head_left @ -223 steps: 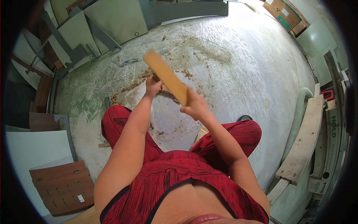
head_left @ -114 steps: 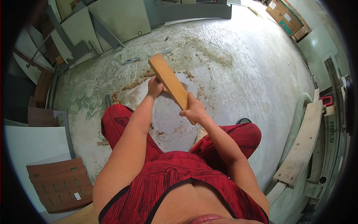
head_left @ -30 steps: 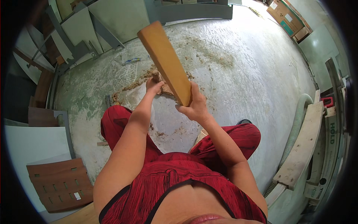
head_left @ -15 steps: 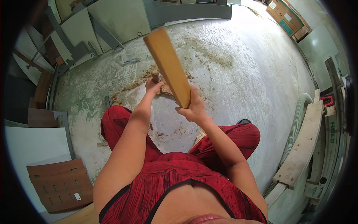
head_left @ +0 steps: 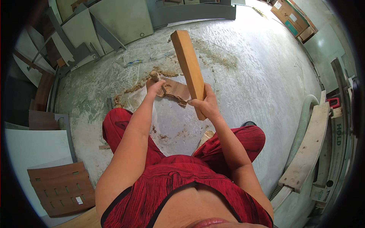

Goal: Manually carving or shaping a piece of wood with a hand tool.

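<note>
My left hand [head_left: 153, 88] is closed round a chisel [head_left: 154, 74] with a worn wooden handle. The chisel's lower end stands on a small brown board [head_left: 178, 89], by a rough, chipped hollow. Ragged breaks run along the board's near edge. In my right hand [head_left: 208, 103] I grip a long, squared wooden bar [head_left: 188, 60] near its lower end. The bar is raised and tilts slightly left, to the right of the chisel and apart from it. It hides part of the board's right side.
Wood chips [head_left: 138, 86] lie scattered around the board on the concrete floor. Pale and grey panels [head_left: 121, 22] lean at the back left, and a slotted brown panel [head_left: 61, 188] lies near left. On the right are a ribbed hose [head_left: 302, 129] and a cardboard box [head_left: 291, 17].
The wooden bar has swung to the right and stands more upright, uncovering more of the brown board. My left hand has shifted slightly left with the chisel.
</note>
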A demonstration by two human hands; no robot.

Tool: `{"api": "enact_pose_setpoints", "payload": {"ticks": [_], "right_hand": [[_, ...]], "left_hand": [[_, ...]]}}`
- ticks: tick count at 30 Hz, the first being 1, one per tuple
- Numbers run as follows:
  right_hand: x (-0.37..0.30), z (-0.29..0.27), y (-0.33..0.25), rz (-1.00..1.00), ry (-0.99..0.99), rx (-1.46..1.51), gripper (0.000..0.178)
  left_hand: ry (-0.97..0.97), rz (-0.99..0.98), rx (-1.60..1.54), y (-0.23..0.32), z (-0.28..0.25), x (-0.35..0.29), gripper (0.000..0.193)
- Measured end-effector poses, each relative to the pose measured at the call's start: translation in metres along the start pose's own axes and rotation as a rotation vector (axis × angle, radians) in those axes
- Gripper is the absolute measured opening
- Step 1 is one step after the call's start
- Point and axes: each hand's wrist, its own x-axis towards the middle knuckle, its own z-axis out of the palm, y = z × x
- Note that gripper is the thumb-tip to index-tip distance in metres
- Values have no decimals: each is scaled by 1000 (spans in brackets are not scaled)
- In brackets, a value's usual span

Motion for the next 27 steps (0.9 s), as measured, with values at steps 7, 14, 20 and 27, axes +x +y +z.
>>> {"api": "enact_pose_setpoints", "payload": {"ticks": [7,14,20,27], "right_hand": [[-7,4,-6,-148,78,19,75],[-11,22,-10,-158,-73,-407,69],[-5,26,-6,-9,-174,-510,75],[-11,33,6,-214,-60,-310,81]], "left_hand": [[20,94,98,-2,3,4,29],[81,253,131,-19,12,12,30],[1,226,87,-12,3,5,34],[7,188,114,6,10,-5,32]]}}
